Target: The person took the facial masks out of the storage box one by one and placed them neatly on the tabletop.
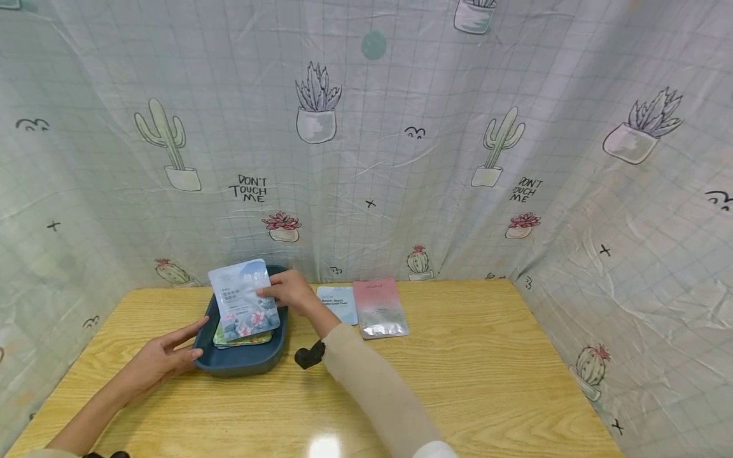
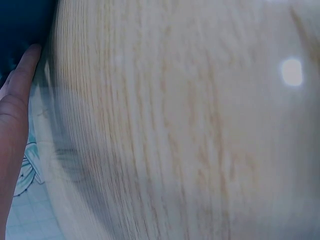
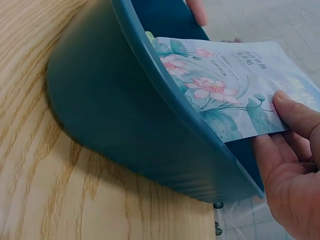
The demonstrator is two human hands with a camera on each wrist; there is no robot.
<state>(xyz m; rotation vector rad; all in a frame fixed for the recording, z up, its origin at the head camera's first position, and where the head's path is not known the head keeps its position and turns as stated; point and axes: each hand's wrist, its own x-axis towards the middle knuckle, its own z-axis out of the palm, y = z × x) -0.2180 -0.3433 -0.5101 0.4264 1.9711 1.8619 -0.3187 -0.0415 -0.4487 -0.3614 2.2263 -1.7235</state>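
My right hand (image 1: 291, 289) pinches a light blue sachet with pink lotus flowers (image 1: 243, 302) at its right edge, thumb on the printed face. The sachet is tilted over a dark blue plastic bin (image 1: 240, 369); its lower part reaches below the rim in the right wrist view. Beneath it, a green and yellow patterned packet (image 1: 260, 339) lies in the bin, mostly covered. My left hand (image 1: 163, 359) touches the bin's left side with extended fingers. One of its fingertips (image 3: 198, 11) shows at the far rim in the right wrist view.
Right of the bin, a pale blue and white packet (image 1: 338, 304) lies next to a pink and silver packet (image 1: 382, 312) near the table's back edge. The wooden table (image 1: 469, 369) meets a cactus-print curtain (image 1: 366, 159) at the back and sides.
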